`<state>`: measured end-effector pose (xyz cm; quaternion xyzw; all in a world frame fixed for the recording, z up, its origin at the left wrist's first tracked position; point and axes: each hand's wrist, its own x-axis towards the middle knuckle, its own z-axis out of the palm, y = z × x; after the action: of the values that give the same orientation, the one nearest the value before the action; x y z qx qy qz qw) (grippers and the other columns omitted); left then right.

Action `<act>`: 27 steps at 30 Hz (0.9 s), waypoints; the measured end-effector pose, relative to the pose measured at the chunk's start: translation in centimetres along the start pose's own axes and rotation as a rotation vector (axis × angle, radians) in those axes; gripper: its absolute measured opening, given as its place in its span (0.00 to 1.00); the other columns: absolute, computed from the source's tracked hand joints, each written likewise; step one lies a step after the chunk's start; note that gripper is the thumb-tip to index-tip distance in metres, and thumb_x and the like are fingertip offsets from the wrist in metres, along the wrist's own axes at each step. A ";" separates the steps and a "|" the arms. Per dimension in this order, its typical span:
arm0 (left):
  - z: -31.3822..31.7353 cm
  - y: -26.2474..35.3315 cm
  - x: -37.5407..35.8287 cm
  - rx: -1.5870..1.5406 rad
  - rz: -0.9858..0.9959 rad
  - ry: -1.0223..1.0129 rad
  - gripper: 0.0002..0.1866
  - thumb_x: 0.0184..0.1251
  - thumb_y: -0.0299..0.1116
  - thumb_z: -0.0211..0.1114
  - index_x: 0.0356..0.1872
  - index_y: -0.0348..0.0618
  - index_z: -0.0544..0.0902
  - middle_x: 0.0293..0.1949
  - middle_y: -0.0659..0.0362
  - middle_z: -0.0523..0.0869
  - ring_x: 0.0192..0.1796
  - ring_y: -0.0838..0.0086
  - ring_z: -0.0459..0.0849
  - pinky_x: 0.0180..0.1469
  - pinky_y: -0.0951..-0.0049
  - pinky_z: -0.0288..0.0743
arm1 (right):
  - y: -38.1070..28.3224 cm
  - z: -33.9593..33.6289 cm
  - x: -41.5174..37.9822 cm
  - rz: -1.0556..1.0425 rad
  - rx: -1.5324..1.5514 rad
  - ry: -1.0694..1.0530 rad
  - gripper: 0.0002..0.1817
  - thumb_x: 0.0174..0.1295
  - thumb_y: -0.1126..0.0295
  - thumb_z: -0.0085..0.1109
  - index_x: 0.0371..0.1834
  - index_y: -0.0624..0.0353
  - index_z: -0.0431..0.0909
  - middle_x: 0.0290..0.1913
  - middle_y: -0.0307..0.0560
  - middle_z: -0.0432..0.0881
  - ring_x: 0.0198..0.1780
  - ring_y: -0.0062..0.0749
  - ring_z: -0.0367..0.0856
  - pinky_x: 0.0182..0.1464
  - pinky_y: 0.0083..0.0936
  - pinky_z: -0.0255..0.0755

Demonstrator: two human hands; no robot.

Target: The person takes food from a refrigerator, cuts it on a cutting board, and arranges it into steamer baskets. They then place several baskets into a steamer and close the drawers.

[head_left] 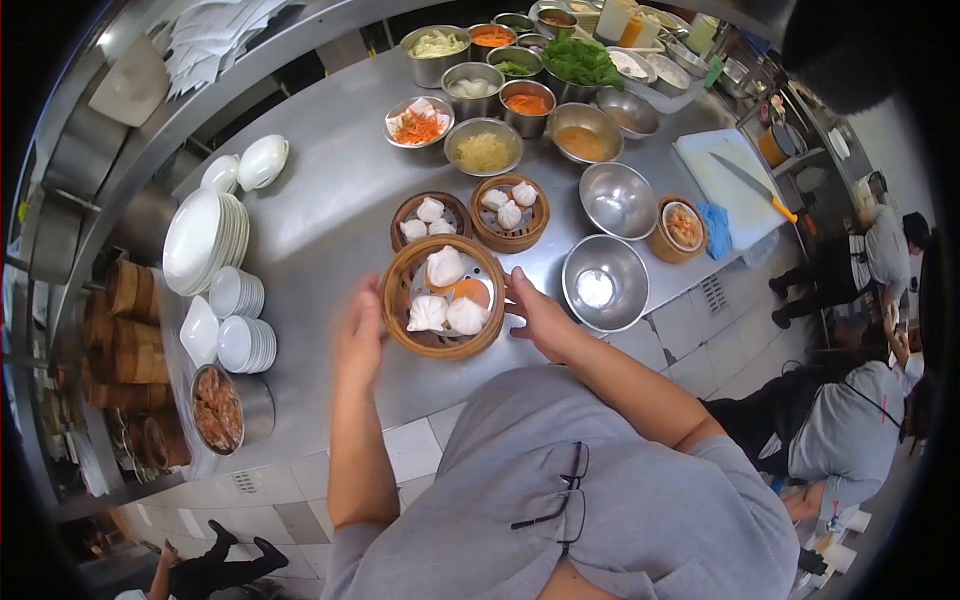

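A round bamboo steamer (443,346) with three white buns (445,266) and an orange piece (472,292) inside stands nearest to me on the steel table. My left hand (362,318) is at its left side, a little blurred; whether it touches the rim is unclear. On the right, my right hand (537,315) has its fingers apart, with the fingertips close to the steamer's rim. Just behind are two smaller steamers, the left one (403,212) and the right one (511,240), each holding white buns.
Steel bowls (606,284) and a small steamer (676,247) stand right, near a cutting board (735,180) with a knife (745,178). Ingredient containers (436,62) line the back. Stacked white plates (205,240) and a meat pot (258,412) are left. Other people (845,410) stand at right.
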<state>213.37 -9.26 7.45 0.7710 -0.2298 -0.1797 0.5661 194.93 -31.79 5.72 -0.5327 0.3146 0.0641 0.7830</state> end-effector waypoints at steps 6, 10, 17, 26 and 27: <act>4.6 1.5 -2.3 -0.853 -0.351 -0.242 0.42 0.86 0.71 0.39 0.84 0.50 0.65 0.80 0.55 0.73 0.80 0.58 0.73 0.76 0.45 0.74 | 1.7 -0.3 1.7 0.106 0.218 -0.090 0.54 0.76 0.20 0.28 0.91 0.50 0.51 0.90 0.47 0.53 0.90 0.48 0.48 0.84 0.66 0.47; 5.0 1.9 -2.9 -0.834 -0.474 -0.237 0.41 0.86 0.70 0.38 0.84 0.51 0.64 0.80 0.55 0.72 0.80 0.56 0.73 0.76 0.43 0.75 | 1.9 -0.4 1.6 0.021 0.375 -0.206 0.49 0.78 0.23 0.27 0.93 0.42 0.44 0.92 0.46 0.44 0.92 0.41 0.38 0.87 0.65 0.36; 1.1 -2.5 2.7 -0.528 -0.515 -0.335 0.39 0.84 0.68 0.48 0.81 0.51 0.72 0.79 0.50 0.73 0.79 0.56 0.74 0.74 0.45 0.74 | 3.6 -3.2 4.1 -0.075 -0.106 0.086 0.46 0.81 0.30 0.34 0.91 0.47 0.49 0.89 0.58 0.52 0.90 0.52 0.48 0.86 0.58 0.47; 3.9 -14.7 13.0 0.302 0.173 -0.091 0.24 0.66 0.35 0.77 0.61 0.44 0.81 0.73 0.39 0.78 0.78 0.45 0.73 0.80 0.54 0.65 | 2.7 -6.0 9.6 -0.405 -0.824 0.691 0.40 0.70 0.55 0.71 0.84 0.41 0.64 0.85 0.85 0.45 0.82 0.85 0.55 0.82 0.53 0.61; 4.2 -14.3 13.1 0.352 0.222 -0.051 0.23 0.66 0.35 0.77 0.59 0.44 0.81 0.72 0.39 0.78 0.78 0.44 0.73 0.80 0.54 0.65 | 2.4 -6.1 9.7 -0.405 -0.827 0.691 0.37 0.68 0.57 0.74 0.78 0.45 0.69 0.84 0.82 0.49 0.81 0.82 0.59 0.81 0.52 0.63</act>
<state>224.11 -16.25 -7.66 0.8231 -0.3555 -0.0930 0.4330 198.94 -38.36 -3.08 -0.8343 0.3925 -0.1473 0.3581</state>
